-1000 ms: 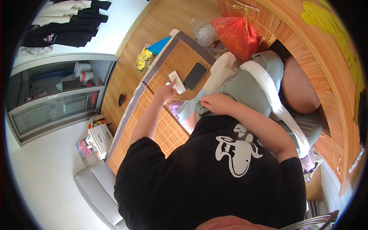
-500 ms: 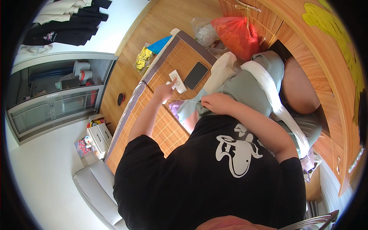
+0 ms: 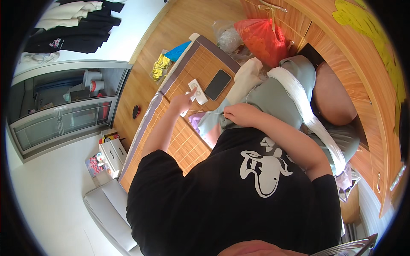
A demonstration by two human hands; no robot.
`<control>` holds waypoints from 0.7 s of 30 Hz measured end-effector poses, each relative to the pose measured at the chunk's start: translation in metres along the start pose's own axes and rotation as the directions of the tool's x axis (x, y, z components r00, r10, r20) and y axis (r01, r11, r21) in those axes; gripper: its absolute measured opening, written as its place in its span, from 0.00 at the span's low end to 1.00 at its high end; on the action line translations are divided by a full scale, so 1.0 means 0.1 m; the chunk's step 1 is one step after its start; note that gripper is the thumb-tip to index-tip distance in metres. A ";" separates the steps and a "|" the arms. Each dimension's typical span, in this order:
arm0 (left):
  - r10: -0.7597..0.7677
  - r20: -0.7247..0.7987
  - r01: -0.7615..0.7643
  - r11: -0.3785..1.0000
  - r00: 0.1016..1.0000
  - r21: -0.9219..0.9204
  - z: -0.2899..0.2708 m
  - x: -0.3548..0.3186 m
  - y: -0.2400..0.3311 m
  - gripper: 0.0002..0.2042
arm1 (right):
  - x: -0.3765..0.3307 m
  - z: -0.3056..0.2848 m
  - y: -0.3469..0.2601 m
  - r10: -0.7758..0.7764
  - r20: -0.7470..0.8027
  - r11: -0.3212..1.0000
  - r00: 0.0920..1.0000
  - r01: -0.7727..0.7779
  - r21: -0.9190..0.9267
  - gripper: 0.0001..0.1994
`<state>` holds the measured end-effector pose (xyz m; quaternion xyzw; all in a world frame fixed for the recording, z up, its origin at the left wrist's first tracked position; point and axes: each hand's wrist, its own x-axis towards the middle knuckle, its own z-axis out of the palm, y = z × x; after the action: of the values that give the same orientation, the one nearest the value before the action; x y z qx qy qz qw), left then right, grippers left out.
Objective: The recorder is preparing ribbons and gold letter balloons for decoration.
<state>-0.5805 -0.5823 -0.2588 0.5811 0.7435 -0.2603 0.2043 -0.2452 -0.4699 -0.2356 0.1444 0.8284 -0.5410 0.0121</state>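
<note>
My left hand (image 3: 183, 102) is pinched shut on the end of a thin pale thread (image 3: 207, 112), held out over the bamboo mat (image 3: 188, 145). The thread runs taut to my right hand (image 3: 239, 114). That hand grips the edge of a grey-green garment (image 3: 273, 91) with a white strap (image 3: 299, 98), bunched in front of me. Whether a needle is on the thread I cannot tell. A black phone (image 3: 218, 84) and a small white flat object (image 3: 198, 91) lie on the mat just beyond my left hand.
A red plastic bag (image 3: 260, 36) and a clear bag (image 3: 228, 38) sit at the mat's far end, by a wooden cabinet (image 3: 354, 64). Yellow and blue items (image 3: 164, 64) lie on the wooden floor. A glass-door cabinet (image 3: 64, 111) stands on the left.
My left hand has shifted only slightly while holding the thread stretched. My right hand stays on the garment.
</note>
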 end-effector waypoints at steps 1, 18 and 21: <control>0.009 -0.032 -0.009 1.000 0.999 -0.004 0.01 0.00 -0.04 0.34 | 0.00 0.00 -0.01 -0.001 0.002 1.000 1.000 0.001 -0.002 0.12; 0.256 -0.245 0.123 -0.884 0.935 -0.451 -1.74 -0.11 1.49 0.17 | -2.17 -0.94 -0.34 0.211 -0.524 0.975 0.825 -0.214 0.057 0.05; 0.354 -0.263 0.097 -0.741 0.897 -0.665 -1.95 -0.14 1.99 0.19 | -2.82 -1.02 -0.29 0.467 -0.702 0.883 0.538 -0.243 0.401 0.06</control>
<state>-0.3844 -0.4329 -0.1277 0.1191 0.3538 0.5582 0.7410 0.0314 -0.4530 -0.1183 0.5315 0.6247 -0.5107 -0.2577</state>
